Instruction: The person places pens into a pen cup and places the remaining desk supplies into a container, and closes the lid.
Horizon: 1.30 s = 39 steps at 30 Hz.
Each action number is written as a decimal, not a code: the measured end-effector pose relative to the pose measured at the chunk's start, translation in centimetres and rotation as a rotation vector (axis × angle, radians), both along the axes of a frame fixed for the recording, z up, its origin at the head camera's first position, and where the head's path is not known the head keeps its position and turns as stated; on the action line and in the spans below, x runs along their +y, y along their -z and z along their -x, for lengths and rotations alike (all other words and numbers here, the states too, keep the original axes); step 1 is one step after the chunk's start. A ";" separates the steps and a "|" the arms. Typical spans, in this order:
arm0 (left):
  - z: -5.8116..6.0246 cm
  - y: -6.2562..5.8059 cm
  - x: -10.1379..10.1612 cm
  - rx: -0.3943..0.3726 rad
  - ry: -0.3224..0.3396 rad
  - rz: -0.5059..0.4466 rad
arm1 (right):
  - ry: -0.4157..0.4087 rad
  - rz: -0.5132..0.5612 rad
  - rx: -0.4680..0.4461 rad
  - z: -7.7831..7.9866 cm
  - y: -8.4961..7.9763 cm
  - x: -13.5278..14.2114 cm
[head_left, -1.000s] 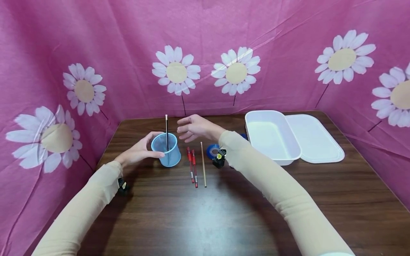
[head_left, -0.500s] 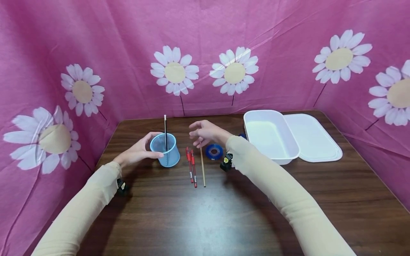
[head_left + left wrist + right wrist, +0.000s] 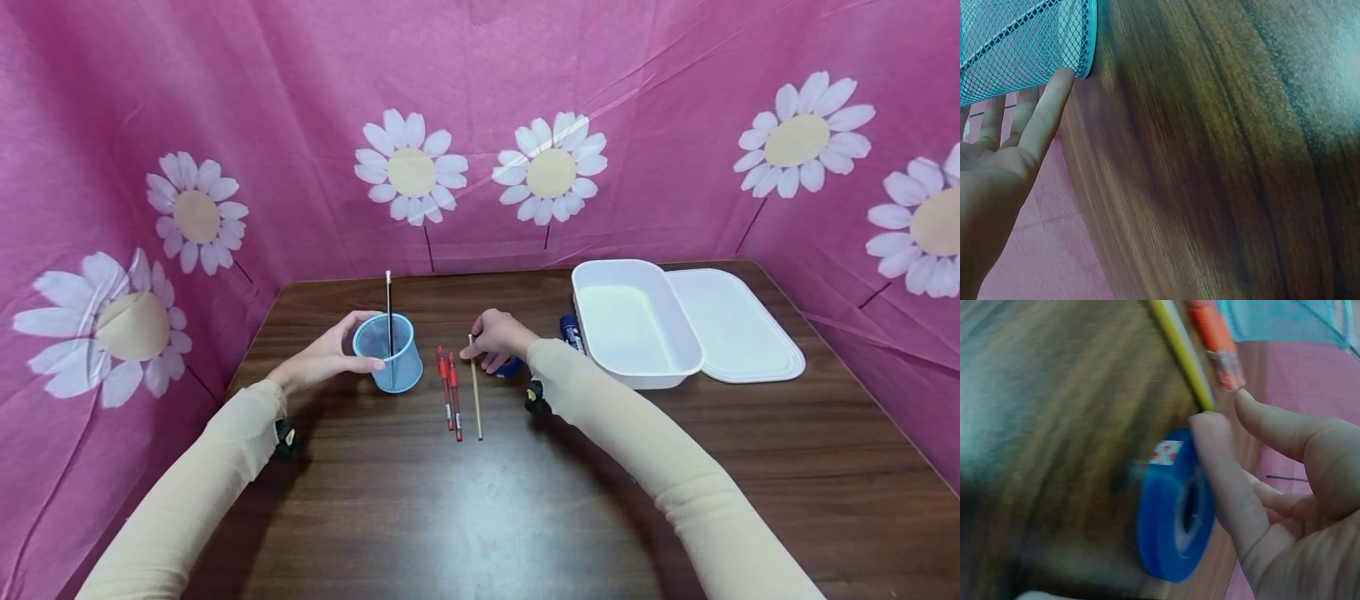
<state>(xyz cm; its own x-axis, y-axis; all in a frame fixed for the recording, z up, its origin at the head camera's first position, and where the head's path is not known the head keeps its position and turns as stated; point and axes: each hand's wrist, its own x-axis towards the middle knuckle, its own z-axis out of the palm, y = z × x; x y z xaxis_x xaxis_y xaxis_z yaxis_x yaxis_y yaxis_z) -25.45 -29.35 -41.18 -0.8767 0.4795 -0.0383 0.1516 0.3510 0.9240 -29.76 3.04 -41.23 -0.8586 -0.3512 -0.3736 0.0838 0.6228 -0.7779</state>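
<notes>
A light blue mesh pen holder (image 3: 401,367) stands on the table with a black pencil (image 3: 389,304) upright in it. My left hand (image 3: 322,358) holds the holder from its left side, thumb in front and fingers behind. My right hand (image 3: 498,337) is at the far end of a yellow pencil (image 3: 477,400) lying on the table. In the right wrist view, the index fingertip meets the pencil's end while the thumb stands apart from it. Two red pens (image 3: 453,392) lie just left of that pencil. A blue tape roll (image 3: 1169,519) is partly hidden beneath the right hand.
A white plastic box (image 3: 637,329) stands at the right, with its flat white lid (image 3: 750,333) beside it. A dark blue glue stick (image 3: 572,332) lies against the box's left side. A pink flowered cloth (image 3: 480,67) hangs behind the table.
My right hand has moved away from the pen holder, rightward and then down to the yellow pencil's far end, covering much of the tape roll. The left hand keeps its hold on the holder.
</notes>
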 end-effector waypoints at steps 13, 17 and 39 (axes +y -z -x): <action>-0.2 -0.1 0.1 0.006 0.000 -0.013 | 0.003 -0.125 0.085 -0.1 0.7 -1.3; 0.0 0.0 0.1 -0.001 0.011 -0.015 | -0.001 -0.124 0.078 -0.2 0.6 -1.3; 0.0 -0.1 0.0 -0.010 0.008 -0.025 | -0.136 0.040 -0.077 -0.3 -2.5 -0.7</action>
<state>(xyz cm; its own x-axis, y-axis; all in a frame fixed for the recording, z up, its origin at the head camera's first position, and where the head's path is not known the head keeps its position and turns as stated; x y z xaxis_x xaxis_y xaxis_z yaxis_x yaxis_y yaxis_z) -25.41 -29.39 -41.08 -0.8727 0.4871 -0.0349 0.1452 0.3270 0.9338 -29.49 2.34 -38.72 -0.7714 -0.4780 -0.4199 0.0613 0.6011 -0.7968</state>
